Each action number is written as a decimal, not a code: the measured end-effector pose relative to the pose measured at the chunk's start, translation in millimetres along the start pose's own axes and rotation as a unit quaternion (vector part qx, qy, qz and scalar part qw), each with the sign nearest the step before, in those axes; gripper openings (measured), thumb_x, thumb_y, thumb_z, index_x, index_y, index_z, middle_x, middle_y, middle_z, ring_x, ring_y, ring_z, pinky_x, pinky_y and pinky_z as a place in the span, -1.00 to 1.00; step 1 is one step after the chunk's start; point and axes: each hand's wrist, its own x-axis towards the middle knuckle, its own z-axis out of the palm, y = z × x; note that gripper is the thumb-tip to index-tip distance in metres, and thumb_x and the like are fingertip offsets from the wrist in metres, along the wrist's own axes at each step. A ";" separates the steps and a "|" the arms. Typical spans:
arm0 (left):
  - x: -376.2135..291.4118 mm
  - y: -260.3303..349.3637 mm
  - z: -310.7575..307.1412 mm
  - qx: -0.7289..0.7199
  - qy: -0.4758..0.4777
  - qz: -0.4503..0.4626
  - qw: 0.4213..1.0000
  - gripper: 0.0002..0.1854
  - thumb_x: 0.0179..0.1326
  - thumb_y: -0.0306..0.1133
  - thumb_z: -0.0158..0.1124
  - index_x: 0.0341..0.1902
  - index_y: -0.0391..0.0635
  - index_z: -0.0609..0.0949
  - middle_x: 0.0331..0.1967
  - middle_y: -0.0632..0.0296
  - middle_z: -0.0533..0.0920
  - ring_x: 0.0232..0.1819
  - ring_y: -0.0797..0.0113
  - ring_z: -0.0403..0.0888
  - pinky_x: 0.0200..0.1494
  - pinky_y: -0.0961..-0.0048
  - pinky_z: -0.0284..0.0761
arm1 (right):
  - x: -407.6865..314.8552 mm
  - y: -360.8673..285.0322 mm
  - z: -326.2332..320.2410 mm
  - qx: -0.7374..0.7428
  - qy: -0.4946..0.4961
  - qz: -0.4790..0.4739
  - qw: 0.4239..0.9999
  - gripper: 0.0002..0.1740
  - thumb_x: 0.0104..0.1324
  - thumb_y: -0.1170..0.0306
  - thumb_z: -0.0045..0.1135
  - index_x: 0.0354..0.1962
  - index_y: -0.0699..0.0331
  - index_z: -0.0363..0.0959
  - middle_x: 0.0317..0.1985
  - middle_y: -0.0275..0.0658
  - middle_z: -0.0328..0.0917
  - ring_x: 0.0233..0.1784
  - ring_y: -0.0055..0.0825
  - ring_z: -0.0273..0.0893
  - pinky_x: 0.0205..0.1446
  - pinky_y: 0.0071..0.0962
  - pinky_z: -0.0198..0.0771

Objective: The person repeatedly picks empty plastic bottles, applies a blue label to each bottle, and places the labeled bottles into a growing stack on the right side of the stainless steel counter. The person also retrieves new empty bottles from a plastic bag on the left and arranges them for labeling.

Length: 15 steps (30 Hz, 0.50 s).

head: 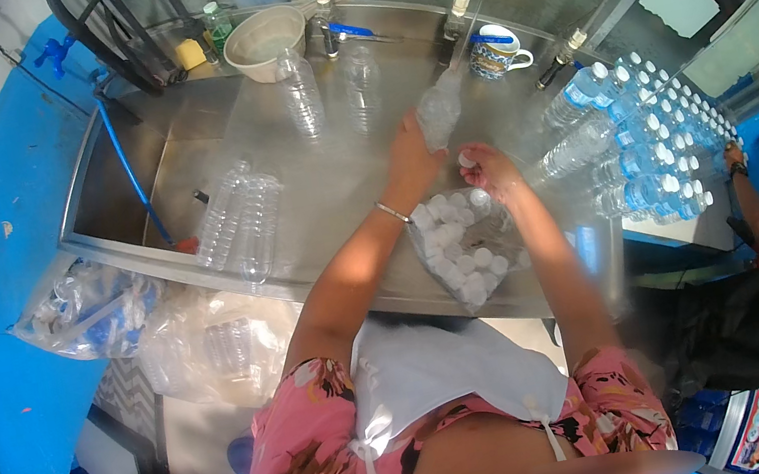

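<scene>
My left hand [410, 151] grips a clear plastic bottle [440, 108], which tilts below a clear tube at the back of the steel counter [327, 200]. Between the fingertips of my right hand [494, 175] is a white bottle cap [466, 159], just below and to the right of that bottle. Under my forearms, a clear plastic bag of white caps [460, 261] lies at the counter's front edge. Two uncapped clear bottles, one of them nearer the basin [301, 95], stand farther back. A pair of clear bottles [247, 222] lies at the left, by the sink.
Several capped, blue-labelled bottles [645, 144] crowd the right end, where another person's hand [734, 155] touches them. A patterned mug [498, 52], a blue-handled tool [354, 30] and a pale basin [265, 44] line the back. The steel sink [132, 174] is at left.
</scene>
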 end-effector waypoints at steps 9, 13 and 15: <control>-2.5 15.0 -24.4 0.005 -0.005 0.020 1.000 -0.11 -0.10 -0.38 0.46 0.29 -0.31 0.19 0.01 -0.29 0.51 0.03 -0.25 0.51 0.05 0.08 0.45 | 75.1 -17.2 41.8 0.085 -0.059 -0.001 0.995 -0.72 0.40 0.32 -0.02 -0.03 0.28 0.43 -0.23 -0.27 0.56 -0.26 -0.47 0.58 -0.25 -0.47 0.57; -3.3 15.6 -28.0 0.005 -0.012 0.019 1.000 -0.13 -0.11 -0.38 0.46 0.28 -0.29 0.20 0.00 -0.27 0.52 0.04 -0.23 0.51 0.06 0.09 0.45 | 71.9 -27.2 53.0 0.081 -0.090 -0.009 0.993 -0.71 0.38 0.28 0.04 -0.03 0.24 0.44 -0.13 -0.26 0.59 -0.16 -0.45 0.62 -0.19 -0.43 0.61; -2.4 15.3 -28.1 0.003 -0.024 0.009 1.000 -0.13 -0.11 -0.39 0.46 0.27 -0.29 0.20 0.00 -0.24 0.53 0.05 -0.23 0.50 0.07 0.10 0.45 | 71.9 -29.1 52.6 0.084 -0.096 -0.016 0.992 -0.71 0.37 0.27 0.07 -0.03 0.23 0.45 -0.12 -0.27 0.60 -0.15 -0.45 0.63 -0.19 -0.43 0.62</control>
